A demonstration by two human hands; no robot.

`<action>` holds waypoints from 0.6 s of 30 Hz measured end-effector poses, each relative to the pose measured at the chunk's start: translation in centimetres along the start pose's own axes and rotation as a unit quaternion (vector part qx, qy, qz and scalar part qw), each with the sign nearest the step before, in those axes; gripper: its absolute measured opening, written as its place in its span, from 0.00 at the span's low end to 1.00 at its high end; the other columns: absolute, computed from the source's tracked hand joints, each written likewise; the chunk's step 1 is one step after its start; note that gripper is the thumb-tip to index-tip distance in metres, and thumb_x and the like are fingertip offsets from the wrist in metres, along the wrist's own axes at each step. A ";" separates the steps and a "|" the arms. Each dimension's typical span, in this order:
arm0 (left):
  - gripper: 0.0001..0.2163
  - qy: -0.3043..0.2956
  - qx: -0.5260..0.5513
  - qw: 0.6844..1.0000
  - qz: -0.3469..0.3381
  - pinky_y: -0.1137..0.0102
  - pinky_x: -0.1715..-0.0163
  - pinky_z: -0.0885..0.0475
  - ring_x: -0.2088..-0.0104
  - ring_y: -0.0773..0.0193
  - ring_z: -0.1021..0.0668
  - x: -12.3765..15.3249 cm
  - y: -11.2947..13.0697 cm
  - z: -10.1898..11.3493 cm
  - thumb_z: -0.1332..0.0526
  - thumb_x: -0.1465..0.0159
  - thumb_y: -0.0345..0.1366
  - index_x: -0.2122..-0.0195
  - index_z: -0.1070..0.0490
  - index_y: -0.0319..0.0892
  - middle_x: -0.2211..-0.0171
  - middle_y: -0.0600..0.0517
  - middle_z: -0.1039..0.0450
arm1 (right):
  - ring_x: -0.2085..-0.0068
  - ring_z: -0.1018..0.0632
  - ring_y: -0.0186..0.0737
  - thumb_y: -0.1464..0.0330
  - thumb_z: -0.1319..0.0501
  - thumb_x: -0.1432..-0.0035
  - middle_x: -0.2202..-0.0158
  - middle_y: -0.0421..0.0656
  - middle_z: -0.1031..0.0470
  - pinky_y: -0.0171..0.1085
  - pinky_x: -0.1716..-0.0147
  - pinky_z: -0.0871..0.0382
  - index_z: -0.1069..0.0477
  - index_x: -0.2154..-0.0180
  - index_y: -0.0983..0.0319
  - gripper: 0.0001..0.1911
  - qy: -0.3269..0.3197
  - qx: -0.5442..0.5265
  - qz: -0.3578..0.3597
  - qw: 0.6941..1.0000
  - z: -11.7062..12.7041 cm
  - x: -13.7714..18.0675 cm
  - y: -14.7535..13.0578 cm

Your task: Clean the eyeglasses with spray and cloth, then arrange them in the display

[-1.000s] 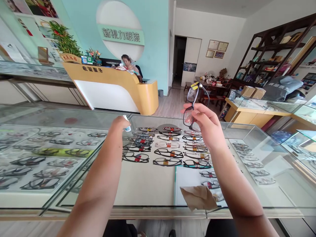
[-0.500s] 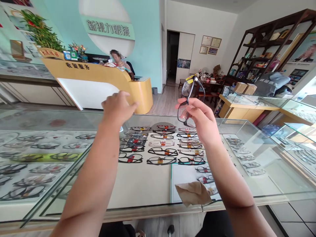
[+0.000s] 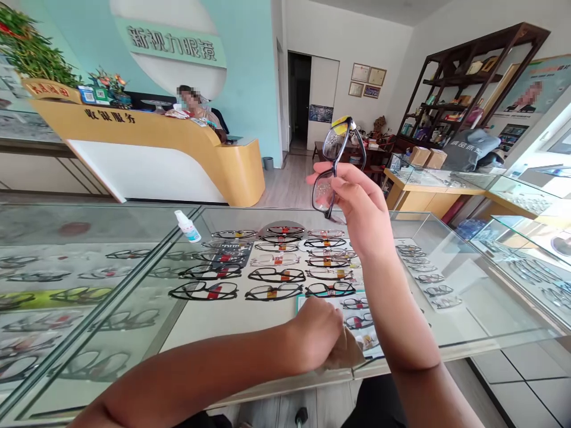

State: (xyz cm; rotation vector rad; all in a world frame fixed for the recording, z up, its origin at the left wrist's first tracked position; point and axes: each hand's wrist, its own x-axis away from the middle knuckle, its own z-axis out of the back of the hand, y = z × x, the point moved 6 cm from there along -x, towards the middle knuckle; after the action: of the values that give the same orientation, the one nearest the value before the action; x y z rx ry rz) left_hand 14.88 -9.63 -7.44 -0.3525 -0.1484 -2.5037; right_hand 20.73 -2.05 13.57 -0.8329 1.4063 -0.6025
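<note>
Glasses [image 3: 332, 160] up in right hand [image 3: 357, 205], pinched tight.
Left hand [image 3: 316, 333] grips the tan cloth [image 3: 351, 355] on the glass bench [image 3: 468, 309].

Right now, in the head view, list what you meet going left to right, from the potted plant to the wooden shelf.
From the left: potted plant → spray bottle → glasses in the right hand → cardboard boxes → wooden shelf. The left hand on the cloth overlaps the right arm, so it is omitted.

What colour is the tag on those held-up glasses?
Yellow tag on black glasses in the right hand; left hand grips a cloth. Head view.
</note>
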 end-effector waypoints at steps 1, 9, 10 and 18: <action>0.03 -0.005 0.000 1.000 -0.006 0.59 0.74 0.30 0.67 0.46 0.15 -0.1 0.1 -0.6 0.29 0.40 0.30 0.65 0.17 0.43 0.66 0.40 0.17 | 0.62 0.23 0.38 0.55 0.35 0.29 0.53 0.42 0.17 0.43 0.56 0.25 0.16 0.52 0.53 0.13 0.002 0.005 -0.002 1.000 0.1 0.0 -0.1; 0.05 0.030 0.007 0.998 -0.046 0.58 0.76 0.34 0.67 0.46 0.16 -0.8 1.0 -2.3 0.31 0.40 0.28 0.71 0.20 0.45 0.69 0.40 0.18 | 0.61 0.23 0.40 0.55 0.34 0.29 0.55 0.42 0.17 0.44 0.53 0.24 0.17 0.53 0.52 0.11 0.002 -0.013 -0.001 1.000 0.1 0.0 -0.4; 0.07 0.033 0.021 0.998 -0.056 0.58 0.76 0.35 0.68 0.46 0.16 -0.8 0.9 -1.9 0.31 0.40 0.28 0.74 0.23 0.45 0.69 0.41 0.18 | 0.61 0.23 0.39 0.55 0.34 0.29 0.55 0.42 0.17 0.44 0.53 0.24 0.17 0.53 0.52 0.11 0.003 -0.013 -0.003 1.000 0.1 0.0 -0.4; 0.12 0.070 0.263 0.958 -0.094 0.66 0.74 0.39 0.74 0.63 0.27 3.1 -5.2 9.0 0.38 0.35 0.38 0.74 0.38 0.45 0.75 0.55 0.28 | 0.63 0.24 0.38 0.58 0.35 0.30 0.53 0.41 0.16 0.42 0.55 0.26 0.17 0.53 0.53 0.11 0.001 -0.021 0.004 1.000 0.3 0.1 -0.5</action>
State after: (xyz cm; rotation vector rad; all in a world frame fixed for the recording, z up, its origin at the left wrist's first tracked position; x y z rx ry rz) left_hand 11.46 -5.44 1.95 0.0634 -0.8016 -2.5372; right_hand 21.09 -2.39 13.87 -0.8595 1.4287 -0.5690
